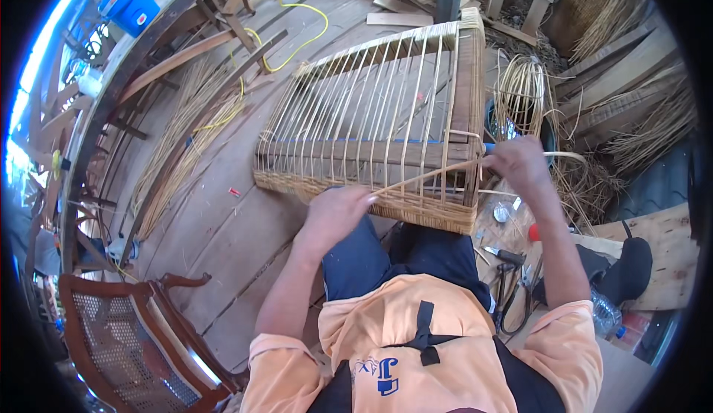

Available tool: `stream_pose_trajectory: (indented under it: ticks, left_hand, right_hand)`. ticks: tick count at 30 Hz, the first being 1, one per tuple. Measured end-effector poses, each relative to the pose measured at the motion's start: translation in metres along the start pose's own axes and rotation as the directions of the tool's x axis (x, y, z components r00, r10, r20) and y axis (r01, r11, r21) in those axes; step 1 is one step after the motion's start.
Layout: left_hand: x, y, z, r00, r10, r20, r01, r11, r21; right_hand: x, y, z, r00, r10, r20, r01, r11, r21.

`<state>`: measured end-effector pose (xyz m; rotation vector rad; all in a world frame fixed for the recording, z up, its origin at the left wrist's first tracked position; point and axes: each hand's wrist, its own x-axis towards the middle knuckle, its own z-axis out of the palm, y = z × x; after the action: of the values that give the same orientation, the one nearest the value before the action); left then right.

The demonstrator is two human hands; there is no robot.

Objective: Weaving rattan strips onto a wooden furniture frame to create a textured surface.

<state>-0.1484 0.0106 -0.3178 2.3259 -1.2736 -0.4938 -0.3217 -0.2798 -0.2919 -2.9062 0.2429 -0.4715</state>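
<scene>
A wooden frame (pixel 464 93) wound with rattan strands leans over my knees, its near edge woven into a solid band (pixel 416 212). Pale upright strands (pixel 371 101) run in a row across its opening. Between my hands a single rattan strand (pixel 427 175) is stretched, slanting up to the right. My left hand (pixel 338 220) pinches its left end close to the woven band. At the frame's right corner, my right hand (pixel 518 164) is closed on the other end; its fingertips are partly hidden.
Right of the frame stand a bundle of coiled rattan (pixel 520 90), pliers (pixel 527 275) and a black cap (pixel 631 264). A caned wooden chair (pixel 134 339) is at lower left. Loose strands (pixel 186 131) and a yellow cord (pixel 323 23) lie on the plank floor; a blue cooler (pixel 130 4) sits beyond.
</scene>
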Motion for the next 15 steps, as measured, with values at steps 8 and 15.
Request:
stream_pose_trajectory:
  ticks: [8,15]
  left_hand:
    - [-0.004,0.031,0.017,0.998,0.039,-0.038,-0.043,0.993,-0.106]
    - [-0.006,0.041,0.056,0.986,0.164,-0.035,-0.167,0.983,-0.076]
  right_hand:
    - [-0.012,-0.033,0.025,0.965,-0.019,0.261,0.033,0.998,-0.051]
    - [-0.024,-0.083,0.033,0.884,-0.098,0.457,0.105,0.994,0.010]
